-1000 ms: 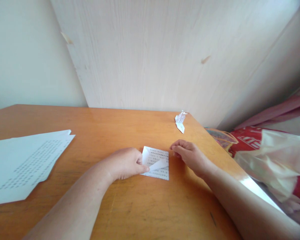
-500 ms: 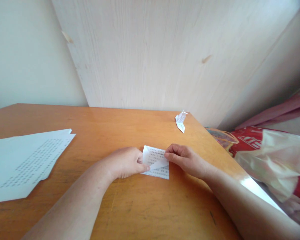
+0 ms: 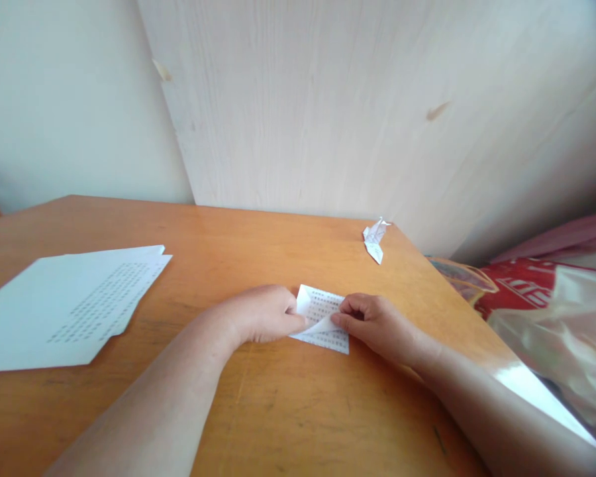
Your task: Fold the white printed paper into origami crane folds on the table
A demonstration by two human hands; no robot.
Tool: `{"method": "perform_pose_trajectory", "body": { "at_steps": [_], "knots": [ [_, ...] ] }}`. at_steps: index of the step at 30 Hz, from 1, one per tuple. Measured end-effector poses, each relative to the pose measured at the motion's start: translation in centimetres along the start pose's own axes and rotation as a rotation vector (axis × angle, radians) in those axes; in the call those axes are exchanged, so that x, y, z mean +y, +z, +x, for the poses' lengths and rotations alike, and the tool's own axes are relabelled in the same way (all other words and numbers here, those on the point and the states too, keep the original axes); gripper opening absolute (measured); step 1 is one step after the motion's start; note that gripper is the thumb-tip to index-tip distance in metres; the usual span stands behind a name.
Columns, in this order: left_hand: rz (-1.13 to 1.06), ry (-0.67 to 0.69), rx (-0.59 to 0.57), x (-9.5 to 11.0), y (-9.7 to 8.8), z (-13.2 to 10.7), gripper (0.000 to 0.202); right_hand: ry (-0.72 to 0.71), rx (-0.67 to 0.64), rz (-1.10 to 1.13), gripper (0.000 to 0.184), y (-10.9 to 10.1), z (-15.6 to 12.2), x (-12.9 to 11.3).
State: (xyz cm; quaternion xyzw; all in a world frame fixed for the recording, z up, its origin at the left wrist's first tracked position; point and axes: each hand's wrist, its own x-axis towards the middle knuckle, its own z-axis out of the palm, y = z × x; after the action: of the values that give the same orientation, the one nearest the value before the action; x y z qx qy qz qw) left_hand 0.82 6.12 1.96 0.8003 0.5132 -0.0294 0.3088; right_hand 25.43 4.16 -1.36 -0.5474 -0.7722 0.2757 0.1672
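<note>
Near the middle of the desk (image 3: pixel 278 411), a small square of printed paper (image 3: pixel 322 307) lies partly folded, its outline seemingly set but one white flap (image 3: pixel 322 326) apparently not yet flattened, the left hand (image 3: pixel 268 313) pinching its left edge, the right hand (image 3: pixel 373 324) gripping that flap.

Seemingly a home room, with a scuffed wooden table (image 3: pixel 278 411) and pink cloth (image 3: pixel 576 233).

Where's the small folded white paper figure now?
Head view, right of centre: the small folded white paper figure sits near the far right corner of the orange-brown wooden table, beyond the right hand.
</note>
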Motion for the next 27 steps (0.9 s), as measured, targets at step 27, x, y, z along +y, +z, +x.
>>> {"method": "perform_pose_trajectory", "body": {
  "at_steps": [27],
  "knots": [
    [-0.088,0.079,-0.107,-0.9,-0.3,-0.2,0.017,0.006,0.09,-0.178,0.021,0.7,0.2,-0.8]
  ]
}}
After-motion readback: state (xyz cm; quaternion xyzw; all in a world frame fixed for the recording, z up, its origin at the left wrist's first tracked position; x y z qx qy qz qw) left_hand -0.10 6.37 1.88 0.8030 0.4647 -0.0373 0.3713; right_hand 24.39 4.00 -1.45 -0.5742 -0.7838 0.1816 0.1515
